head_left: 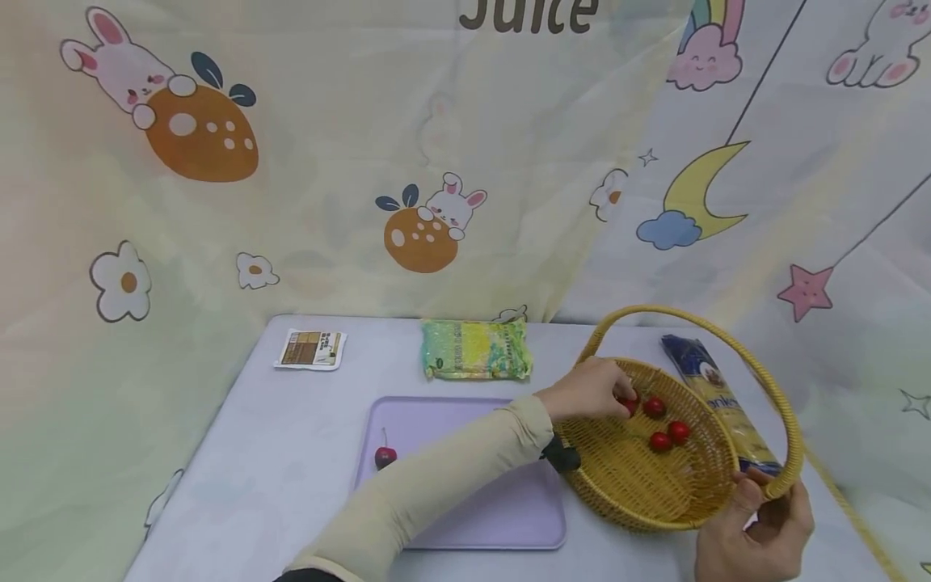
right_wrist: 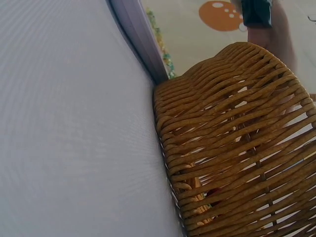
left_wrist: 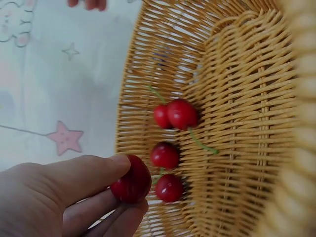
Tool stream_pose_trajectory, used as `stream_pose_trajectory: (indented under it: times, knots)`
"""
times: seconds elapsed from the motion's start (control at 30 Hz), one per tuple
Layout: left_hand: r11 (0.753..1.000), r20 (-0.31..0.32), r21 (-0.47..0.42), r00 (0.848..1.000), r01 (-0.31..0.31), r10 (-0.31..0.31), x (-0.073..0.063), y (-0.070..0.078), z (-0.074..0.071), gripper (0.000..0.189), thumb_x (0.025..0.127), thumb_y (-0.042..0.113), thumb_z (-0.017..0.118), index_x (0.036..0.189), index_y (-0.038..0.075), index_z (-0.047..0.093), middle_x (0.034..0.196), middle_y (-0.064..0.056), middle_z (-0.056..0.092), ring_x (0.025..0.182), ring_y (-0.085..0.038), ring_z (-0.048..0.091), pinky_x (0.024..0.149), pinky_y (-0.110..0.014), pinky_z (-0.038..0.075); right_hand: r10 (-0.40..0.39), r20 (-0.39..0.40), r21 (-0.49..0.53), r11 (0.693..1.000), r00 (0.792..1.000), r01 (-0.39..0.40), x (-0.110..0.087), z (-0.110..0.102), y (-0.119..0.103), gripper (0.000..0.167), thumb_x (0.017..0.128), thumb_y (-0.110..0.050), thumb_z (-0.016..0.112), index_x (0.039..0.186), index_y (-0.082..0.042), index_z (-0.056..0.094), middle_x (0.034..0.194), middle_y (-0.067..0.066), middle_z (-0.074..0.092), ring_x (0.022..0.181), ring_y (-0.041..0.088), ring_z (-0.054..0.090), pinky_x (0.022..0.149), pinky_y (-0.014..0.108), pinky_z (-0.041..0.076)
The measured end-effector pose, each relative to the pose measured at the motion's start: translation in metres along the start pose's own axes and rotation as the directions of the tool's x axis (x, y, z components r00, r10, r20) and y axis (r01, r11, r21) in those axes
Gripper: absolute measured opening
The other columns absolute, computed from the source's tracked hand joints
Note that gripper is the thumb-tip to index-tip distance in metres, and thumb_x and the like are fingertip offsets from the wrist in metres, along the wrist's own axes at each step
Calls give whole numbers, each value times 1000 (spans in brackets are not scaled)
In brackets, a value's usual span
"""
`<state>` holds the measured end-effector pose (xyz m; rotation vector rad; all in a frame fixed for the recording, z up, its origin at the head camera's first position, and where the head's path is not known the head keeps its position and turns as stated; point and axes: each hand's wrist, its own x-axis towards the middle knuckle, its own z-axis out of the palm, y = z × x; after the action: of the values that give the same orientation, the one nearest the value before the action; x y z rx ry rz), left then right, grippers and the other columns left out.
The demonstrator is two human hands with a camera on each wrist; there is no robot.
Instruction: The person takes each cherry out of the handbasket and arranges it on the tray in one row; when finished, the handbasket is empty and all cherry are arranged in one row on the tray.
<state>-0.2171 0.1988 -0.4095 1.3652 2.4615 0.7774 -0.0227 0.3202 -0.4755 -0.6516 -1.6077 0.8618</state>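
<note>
My left hand (head_left: pixel 591 390) reaches over the near-left side of a yellow wicker basket (head_left: pixel 633 485). Between its thumb and fingers it pinches a dark red cherry (left_wrist: pixel 132 181), plain to see in the left wrist view. Several more cherries (left_wrist: pixel 182 113) lie inside the basket against its woven wall, some with green stems. At the basket's near-right side, my right hand (head_left: pixel 756 529) grips the foot of the arched handle (head_left: pixel 789 420). The right wrist view shows the basket's outer wall (right_wrist: pixel 232 143) close up, with the right hand itself out of sight.
One cherry (head_left: pixel 385 457) with a stem lies on a lilac tray (head_left: pixel 509 517), partly covered by the left sleeve (head_left: pixel 436 477). Behind stand a green-yellow packet (head_left: pixel 476 349) and a small white-brown packet (head_left: pixel 313 349). A blue-gold pasta bag (head_left: pixel 720 396) lies right of the basket.
</note>
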Motion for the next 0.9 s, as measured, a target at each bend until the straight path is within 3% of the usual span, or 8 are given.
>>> stream_pose_trajectory:
  times: [0.2, 0.3, 0.57, 0.9]
  knots:
    - [999, -7, -4, 999, -38, 38, -26, -9, -13, 27, 95, 29, 79, 121, 24, 80, 114, 14, 78, 95, 8, 67, 84, -7, 46, 64, 12, -46, 997, 998, -63, -3, -1, -4, 45, 109, -31, 52, 153, -26, 47, 114, -26, 54, 104, -2, 58, 88, 15, 45]
    - [999, -12, -21, 999, -31, 31, -44, -11, -22, 25, 95, 28, 79, 120, 25, 80, 110, 16, 78, 91, 10, 66, 78, -6, 46, 78, 4, -58, 995, 997, -77, -3, -1, -8, 46, 108, -33, 52, 153, -26, 46, 114, -26, 54, 104, -2, 58, 88, 15, 45]
    - [990, -51, -100, 995, -96, 91, -97, -25, -47, 26, 93, 20, 79, 119, 15, 81, 102, 9, 80, 83, 11, 64, 73, -8, 49, 160, -16, -72, 984, 987, -160, -3, 2, -16, 47, 108, -37, 50, 153, -27, 46, 115, -23, 53, 103, -6, 57, 90, 17, 45]
    - [979, -94, -205, 996, -15, -4, -162, -53, -70, 26, 92, 18, 81, 118, 17, 81, 108, 8, 80, 94, 2, 71, 78, -17, 56, 126, -16, -30, 992, 992, -126, -4, 3, -10, 44, 109, -33, 51, 152, -25, 47, 114, -22, 56, 101, -5, 58, 90, 18, 45]
